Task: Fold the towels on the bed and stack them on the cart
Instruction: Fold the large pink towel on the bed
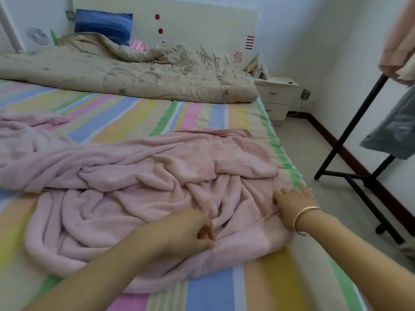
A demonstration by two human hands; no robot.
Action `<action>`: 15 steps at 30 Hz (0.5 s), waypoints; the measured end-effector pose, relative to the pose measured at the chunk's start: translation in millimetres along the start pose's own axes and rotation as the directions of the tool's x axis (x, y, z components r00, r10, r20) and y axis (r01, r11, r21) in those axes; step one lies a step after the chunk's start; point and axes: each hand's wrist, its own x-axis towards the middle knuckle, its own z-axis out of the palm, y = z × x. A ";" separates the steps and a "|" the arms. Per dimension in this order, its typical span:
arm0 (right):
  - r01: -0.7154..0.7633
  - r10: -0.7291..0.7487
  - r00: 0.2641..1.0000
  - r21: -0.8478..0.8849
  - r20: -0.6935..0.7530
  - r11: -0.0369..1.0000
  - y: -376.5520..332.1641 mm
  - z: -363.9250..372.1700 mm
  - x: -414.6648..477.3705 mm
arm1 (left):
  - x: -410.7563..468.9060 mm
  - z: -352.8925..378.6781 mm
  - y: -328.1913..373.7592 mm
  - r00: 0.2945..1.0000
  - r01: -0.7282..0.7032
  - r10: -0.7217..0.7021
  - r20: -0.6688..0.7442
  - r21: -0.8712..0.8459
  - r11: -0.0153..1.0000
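A large pink towel [139, 176] lies crumpled across the near half of the striped bed [125, 113]. My left hand [190, 232] pinches a fold of the towel near its front edge, fingers curled on the cloth. Over at the towel's right corner, close to the bed's right edge, my right hand [292, 203] wears a gold bangle and its fingers curl into the cloth. More pink cloth [29, 122] trails off to the far left. No cart is identifiable in view.
A beige quilt [134, 72] is bunched at the head of the bed, with a blue pillow [103, 25] behind it. A white nightstand [276, 95] stands right of the bed. A black clothes rack [350, 153] with hanging garments stands on the floor at the right.
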 end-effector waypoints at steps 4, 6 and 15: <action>0.117 -0.119 0.987 -0.030 -0.106 0.993 19.9 9.8 -19.6 | -13.5 18.4 8.2 0.989 0.068 -0.080 -0.127 -0.091 0.994; 0.166 -0.168 0.974 -0.023 -0.150 0.986 27.3 16.5 -33.4 | -18.2 22.8 10.5 0.958 0.120 -0.155 -0.241 -0.154 0.981; 0.438 -0.204 0.885 0.595 -0.419 0.675 35.8 73.1 -122.8 | -60.1 40.8 37.0 0.964 -0.114 0.176 -0.198 0.289 0.951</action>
